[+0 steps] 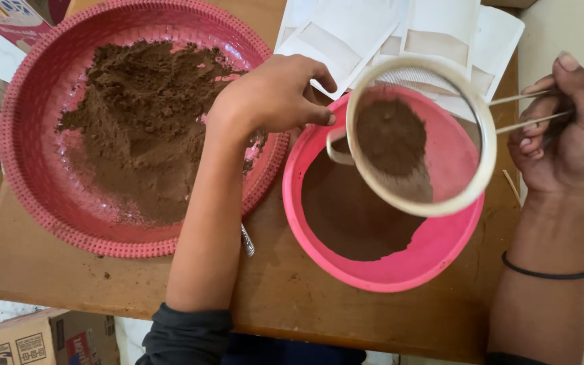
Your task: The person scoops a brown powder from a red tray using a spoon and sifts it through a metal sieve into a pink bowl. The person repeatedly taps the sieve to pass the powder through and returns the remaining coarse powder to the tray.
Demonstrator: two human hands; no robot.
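Head-camera view looks straight down on a brown wooden table (292, 297) where a round sieve (419, 138) with a pale rim and fine mesh hangs over a pink bowl (400, 267). A small mound of dark brown powder (390, 135) sits in the mesh, off toward its left side, and a smooth layer of the same powder, finer-looking, covers much of the bowl's floor below. The right hand (569, 135) is closed around the sieve's thin wire handle, with the fingers curled tight on the two wires. The left hand (275, 94) is loosely cupped with fingers bent, its fingertips touching or just beside the sieve's left rim; whether it actually grips anything cannot be told. Left of the bowl lies a large red tray (35, 196) with a beaded edge, holding a rough, clumpy spread of brown powder. White pouches (346, 30) lie fanned at the table's far edge, and cardboard boxes (42, 338) stand on the floor.
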